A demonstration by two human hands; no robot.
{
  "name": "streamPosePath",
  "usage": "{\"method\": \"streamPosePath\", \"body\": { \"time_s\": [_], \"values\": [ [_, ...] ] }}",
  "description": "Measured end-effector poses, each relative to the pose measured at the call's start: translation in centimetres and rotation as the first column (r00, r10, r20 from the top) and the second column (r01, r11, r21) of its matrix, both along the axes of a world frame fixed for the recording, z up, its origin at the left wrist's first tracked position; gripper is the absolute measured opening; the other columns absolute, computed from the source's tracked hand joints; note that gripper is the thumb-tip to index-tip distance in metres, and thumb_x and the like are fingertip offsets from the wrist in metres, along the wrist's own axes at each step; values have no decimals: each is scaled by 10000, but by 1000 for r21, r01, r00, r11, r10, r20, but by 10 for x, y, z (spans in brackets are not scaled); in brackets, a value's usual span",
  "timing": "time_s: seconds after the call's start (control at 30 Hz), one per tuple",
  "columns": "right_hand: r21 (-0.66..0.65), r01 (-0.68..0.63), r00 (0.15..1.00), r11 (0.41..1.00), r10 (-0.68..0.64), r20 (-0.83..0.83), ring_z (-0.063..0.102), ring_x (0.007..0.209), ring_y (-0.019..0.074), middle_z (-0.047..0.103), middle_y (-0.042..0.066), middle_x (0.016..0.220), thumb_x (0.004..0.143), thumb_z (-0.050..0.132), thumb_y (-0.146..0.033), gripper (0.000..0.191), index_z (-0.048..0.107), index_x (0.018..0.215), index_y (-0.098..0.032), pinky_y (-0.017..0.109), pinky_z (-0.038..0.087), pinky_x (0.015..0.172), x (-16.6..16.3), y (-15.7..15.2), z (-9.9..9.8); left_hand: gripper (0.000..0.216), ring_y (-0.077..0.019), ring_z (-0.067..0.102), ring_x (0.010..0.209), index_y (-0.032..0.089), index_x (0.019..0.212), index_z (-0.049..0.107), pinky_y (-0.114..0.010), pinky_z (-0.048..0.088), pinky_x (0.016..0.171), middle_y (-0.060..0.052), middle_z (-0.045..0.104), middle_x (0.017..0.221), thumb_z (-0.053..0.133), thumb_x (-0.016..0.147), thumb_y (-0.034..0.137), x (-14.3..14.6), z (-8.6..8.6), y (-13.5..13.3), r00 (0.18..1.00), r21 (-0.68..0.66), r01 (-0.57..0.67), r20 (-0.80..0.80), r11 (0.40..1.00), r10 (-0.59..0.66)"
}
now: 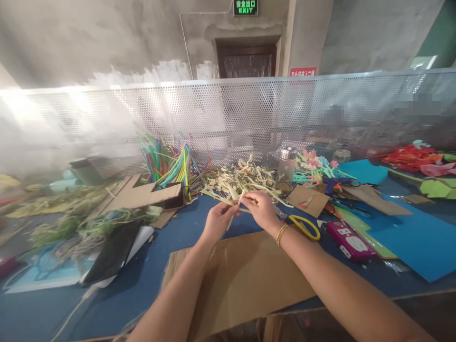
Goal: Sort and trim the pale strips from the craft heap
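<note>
My left hand (pixel 220 219) and my right hand (pixel 261 209) meet above the blue table, fingers pinched on a pale green strip (pixel 242 195) that looks like dried husk or leaf. Its ends poke out between and below the fingertips. Just beyond lies a tangled heap of similar pale strips (pixel 245 173). Under my forearms is a flat sheet of brown cardboard (pixel 249 280). Scissors with a yellow handle (pixel 304 227) lie close to my right wrist, which wears a gold-coloured bracelet.
A glass bottle (pixel 286 168) stands behind my right hand. Colourful pipe cleaners (pixel 167 164) are bunched at back left, near cut cardboard (pixel 138 192). A black tablet-like device (pixel 114 251) lies left. To the right are a purple box (pixel 351 241) and blue sheets (pixel 420 242). A perforated metal screen (pixel 228 104) bounds the back.
</note>
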State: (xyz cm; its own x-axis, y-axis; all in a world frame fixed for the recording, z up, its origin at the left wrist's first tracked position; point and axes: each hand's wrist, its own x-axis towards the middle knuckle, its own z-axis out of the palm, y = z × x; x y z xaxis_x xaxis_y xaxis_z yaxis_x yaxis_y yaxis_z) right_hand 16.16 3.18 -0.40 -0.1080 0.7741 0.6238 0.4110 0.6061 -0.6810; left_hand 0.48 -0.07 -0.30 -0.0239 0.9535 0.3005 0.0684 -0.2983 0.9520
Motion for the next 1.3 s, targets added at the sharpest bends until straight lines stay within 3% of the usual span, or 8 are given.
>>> {"method": "streamPosePath", "body": {
  "time_s": [0.13, 0.23, 0.53, 0.77, 1.0, 1.13, 1.23, 1.3],
  "values": [
    [-191, -190, 960, 963, 142, -241, 555, 687, 153, 655, 9, 717, 795, 634, -371, 197, 665, 734, -186, 278, 422, 682, -7, -2, -1, 265, -155, 538, 615, 189, 563, 663, -260, 413, 622, -7, 626, 602, 703, 697, 414, 0, 3, -2, 997, -21, 14, -81, 1000, -16],
    [-154, -169, 961, 974, 128, -246, 533, 664, 143, 605, -6, 659, 782, 635, -348, 201, 616, 665, -185, 275, 417, 677, -7, -4, 1, 262, -157, 522, 590, 185, 544, 667, -263, 386, 590, -13, 622, 592, 708, 681, 404, -2, 3, 3, 983, 12, 39, -182, 999, -36],
    [236, 73, 972, 969, -122, 199, 543, 1007, 240, 660, 71, 1029, 818, 670, -422, 388, 653, 1173, -266, 381, 340, 909, 6, -12, 21, 149, -177, 515, 607, 234, 715, 750, -262, 327, 588, -12, 623, 592, 659, 735, 350, -13, -6, 6, 857, 201, -170, -452, 965, 245],
    [273, -18, 915, 962, -94, 391, 541, 849, 173, 694, 4, 850, 877, 632, -333, 119, 729, 911, -275, 364, 256, 826, -10, -28, 16, 217, -186, 511, 653, 193, 631, 664, -280, 345, 648, -53, 630, 624, 558, 815, 240, -9, 3, -2, 666, 423, 0, -676, 906, 315],
    [420, -82, 887, 904, -126, 445, 512, 842, 164, 674, -18, 758, 906, 572, -239, 175, 683, 770, -240, 385, 221, 871, -7, -35, 14, 239, -180, 498, 622, 188, 508, 568, -287, 323, 605, -51, 594, 553, 528, 730, 109, -7, 6, -3, 562, 482, 39, -735, 875, 380],
    [432, -88, 886, 898, -127, 446, 522, 850, 164, 676, -10, 790, 925, 545, -257, 173, 683, 820, -249, 386, 230, 894, -10, -39, 17, 191, -196, 546, 684, 189, 584, 650, -297, 355, 650, -54, 637, 608, 541, 727, 125, -7, 2, -3, 712, 433, -48, -617, 900, 335],
    [423, -16, 939, 906, -131, 316, 551, 883, 167, 680, 10, 906, 938, 530, -321, 155, 667, 971, -255, 370, 269, 898, -14, -42, 19, 138, -207, 612, 778, 182, 747, 717, -293, 414, 701, -68, 707, 770, 613, 763, 271, -6, -4, 2, 959, 197, -181, -180, 964, 217],
    [405, 36, 958, 913, -147, 245, 564, 904, 176, 671, 29, 941, 943, 514, -346, 175, 641, 990, -235, 361, 300, 894, -16, -42, 18, 255, -205, 640, 811, 174, 891, 724, -281, 440, 699, -79, 727, 863, 676, 739, 373, -5, -6, 6, 971, 3, -152, 190, 988, 149]
  ]
}}
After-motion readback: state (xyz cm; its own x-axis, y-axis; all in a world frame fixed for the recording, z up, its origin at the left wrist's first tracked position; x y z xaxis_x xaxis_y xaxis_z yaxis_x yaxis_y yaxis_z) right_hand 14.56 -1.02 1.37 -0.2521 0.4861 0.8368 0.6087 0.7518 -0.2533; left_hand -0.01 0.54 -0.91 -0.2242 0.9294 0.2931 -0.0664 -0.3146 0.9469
